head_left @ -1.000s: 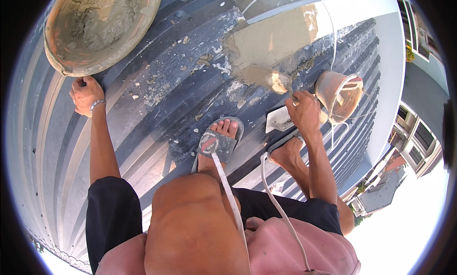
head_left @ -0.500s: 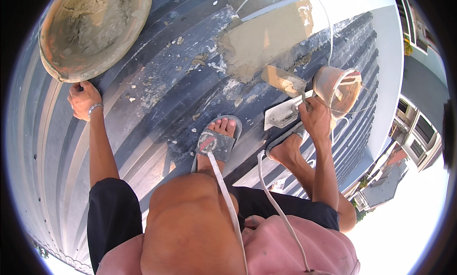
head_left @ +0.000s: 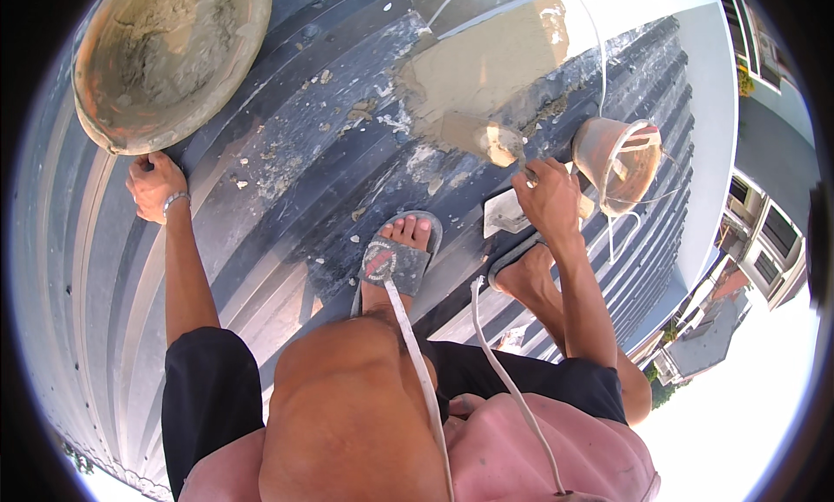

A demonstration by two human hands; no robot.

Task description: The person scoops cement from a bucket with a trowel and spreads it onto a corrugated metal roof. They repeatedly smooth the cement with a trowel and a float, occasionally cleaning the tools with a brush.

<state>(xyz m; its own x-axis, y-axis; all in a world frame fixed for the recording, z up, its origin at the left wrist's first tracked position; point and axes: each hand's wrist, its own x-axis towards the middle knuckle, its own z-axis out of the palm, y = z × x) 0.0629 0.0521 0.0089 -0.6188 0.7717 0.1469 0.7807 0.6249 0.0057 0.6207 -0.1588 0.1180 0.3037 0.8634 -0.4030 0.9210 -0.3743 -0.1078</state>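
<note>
My right hand [head_left: 554, 194] is closed round the handle of a trowel [head_left: 473, 135]. The trowel's mortar-coated blade points left, over the lower edge of a smooth mortar patch [head_left: 486, 63]. My left hand [head_left: 156, 188] is curled at the near rim of a round basin [head_left: 104, 124]; the fingertips are partly hidden there. Wet grey mortar [head_left: 178, 46] fills the basin's bottom. Beside my right hand, a flat plastering float [head_left: 499, 214] lies on the roof, partly covered by the hand.
A mortar-stained bucket [head_left: 595, 150] lies tilted right of my right hand, with a wire handle. Ribbed metal roofing [head_left: 252, 207] slopes underfoot, strewn with mortar crumbs. A white cord [head_left: 599, 46] crosses beyond the patch. My sandalled foot [head_left: 404, 250] stands mid-roof; buildings [head_left: 769, 241] show at right.
My right hand has moved left and slightly away from me with the trowel, bringing its blade to the patch's edge. My left hand stays at the basin's rim.
</note>
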